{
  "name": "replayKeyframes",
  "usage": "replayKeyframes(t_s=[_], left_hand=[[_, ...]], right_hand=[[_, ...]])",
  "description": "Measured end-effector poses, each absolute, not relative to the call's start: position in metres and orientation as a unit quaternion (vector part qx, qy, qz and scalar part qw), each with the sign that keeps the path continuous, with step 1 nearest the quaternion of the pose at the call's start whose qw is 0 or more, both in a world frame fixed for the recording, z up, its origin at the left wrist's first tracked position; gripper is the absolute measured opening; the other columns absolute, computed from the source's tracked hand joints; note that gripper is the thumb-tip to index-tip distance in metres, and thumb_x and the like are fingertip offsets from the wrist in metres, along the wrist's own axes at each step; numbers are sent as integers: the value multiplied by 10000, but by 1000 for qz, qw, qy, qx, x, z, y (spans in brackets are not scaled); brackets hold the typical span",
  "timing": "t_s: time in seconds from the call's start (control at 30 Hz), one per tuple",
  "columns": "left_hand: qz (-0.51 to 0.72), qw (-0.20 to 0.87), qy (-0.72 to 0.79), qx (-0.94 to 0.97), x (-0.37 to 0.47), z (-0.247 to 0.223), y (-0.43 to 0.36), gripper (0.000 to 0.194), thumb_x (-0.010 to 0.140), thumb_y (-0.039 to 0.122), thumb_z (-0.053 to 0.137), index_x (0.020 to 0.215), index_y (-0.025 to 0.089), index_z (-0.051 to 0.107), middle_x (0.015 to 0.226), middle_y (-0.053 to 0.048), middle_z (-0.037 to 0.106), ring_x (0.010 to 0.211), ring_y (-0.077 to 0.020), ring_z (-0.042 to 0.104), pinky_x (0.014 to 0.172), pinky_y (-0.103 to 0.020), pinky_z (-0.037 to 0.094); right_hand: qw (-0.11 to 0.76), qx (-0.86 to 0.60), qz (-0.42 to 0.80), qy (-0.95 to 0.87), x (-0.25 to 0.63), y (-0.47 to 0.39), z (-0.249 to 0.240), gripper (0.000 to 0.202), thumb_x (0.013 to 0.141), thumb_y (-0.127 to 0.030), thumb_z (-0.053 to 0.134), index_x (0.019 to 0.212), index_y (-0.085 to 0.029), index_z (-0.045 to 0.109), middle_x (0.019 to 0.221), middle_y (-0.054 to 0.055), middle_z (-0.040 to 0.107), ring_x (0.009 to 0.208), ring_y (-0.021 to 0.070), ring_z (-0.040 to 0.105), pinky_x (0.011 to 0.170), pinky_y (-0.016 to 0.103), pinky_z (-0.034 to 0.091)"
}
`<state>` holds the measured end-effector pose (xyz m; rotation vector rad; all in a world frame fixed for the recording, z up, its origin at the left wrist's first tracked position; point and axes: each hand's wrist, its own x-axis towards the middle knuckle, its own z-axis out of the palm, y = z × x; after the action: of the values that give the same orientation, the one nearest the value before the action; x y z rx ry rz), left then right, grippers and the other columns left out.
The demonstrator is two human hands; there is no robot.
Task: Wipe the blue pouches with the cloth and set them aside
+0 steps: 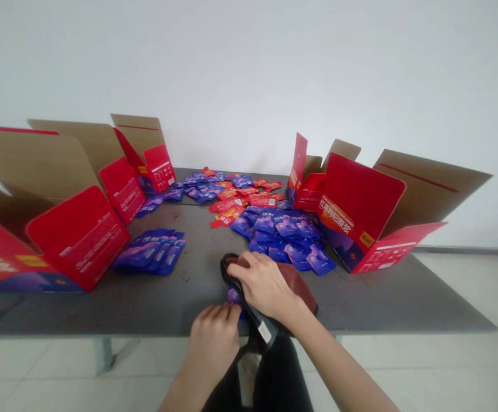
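Near the table's front edge, my right hand (263, 286) is closed around the black rim of a brown bag-like item (298, 287); its exact kind is unclear. A black band with a small white label runs from it down toward my lap. My left hand (216, 335) is just left of it, fingers curled at a purple sachet (234, 296) that is mostly hidden under the band and my hands. Beyond my right hand lies a heap of purple sachets (281, 229). To the left, a fanned stack of purple sachets (154, 252) rests on the grey table (201, 246).
Open red cartons (81, 234) line the left side, with their flaps up. On the right stand another open red carton (360, 212) and a smaller one (311, 189) behind it. Red sachets (231, 206) and more purple ones lie toward the back, before a white wall (249, 86).
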<state>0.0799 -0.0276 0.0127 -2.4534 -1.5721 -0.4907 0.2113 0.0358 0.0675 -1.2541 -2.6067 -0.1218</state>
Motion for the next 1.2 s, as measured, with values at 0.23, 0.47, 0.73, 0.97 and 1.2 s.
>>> replayKeyframes(t_s=[0.23, 0.47, 0.73, 0.97, 1.2], left_hand=[[-192, 114, -472, -853, 74, 4, -25, 252, 692, -7, 420, 766, 162, 591, 650, -34, 611, 602, -188, 571, 611, -321, 456], [-192, 119, -480, -848, 76, 8, -22, 262, 732, 22, 415, 861, 161, 596, 739, -49, 653, 621, -171, 587, 628, -302, 455], [-183, 115, -499, -839, 79, 10, -25, 237, 681, -14, 422, 702, 160, 581, 620, -36, 607, 587, -184, 572, 599, -308, 446], [-196, 108, -456, -861, 75, 8, -21, 263, 706, -2, 426, 822, 160, 598, 672, -33, 622, 604, -187, 578, 614, -330, 464], [-248, 42, -465, -849, 72, 16, -15, 199, 767, 89, 442, 770, 196, 610, 614, -11, 625, 584, -179, 588, 622, -318, 472]], right_hand=[[64, -373, -12, -925, 216, 36, 43, 224, 832, -227, 403, 966, -279, 575, 883, 49, 502, 780, 178, 452, 705, 300, 334], [48, -452, -35, -890, 207, 87, 48, 315, 832, -164, 352, 1069, -264, 535, 935, 67, 528, 763, 174, 504, 657, 277, 349], [105, -410, -25, -906, 217, 24, 56, 257, 845, -208, 373, 997, -297, 561, 912, 44, 512, 806, 184, 442, 712, 307, 338], [60, -405, -33, -912, 211, 58, 42, 256, 833, -200, 384, 1010, -282, 551, 888, 53, 515, 759, 180, 474, 663, 291, 343], [187, -479, -37, -857, 220, 65, 56, 263, 854, -160, 350, 1007, -250, 544, 934, 46, 533, 801, 166, 498, 711, 272, 366]])
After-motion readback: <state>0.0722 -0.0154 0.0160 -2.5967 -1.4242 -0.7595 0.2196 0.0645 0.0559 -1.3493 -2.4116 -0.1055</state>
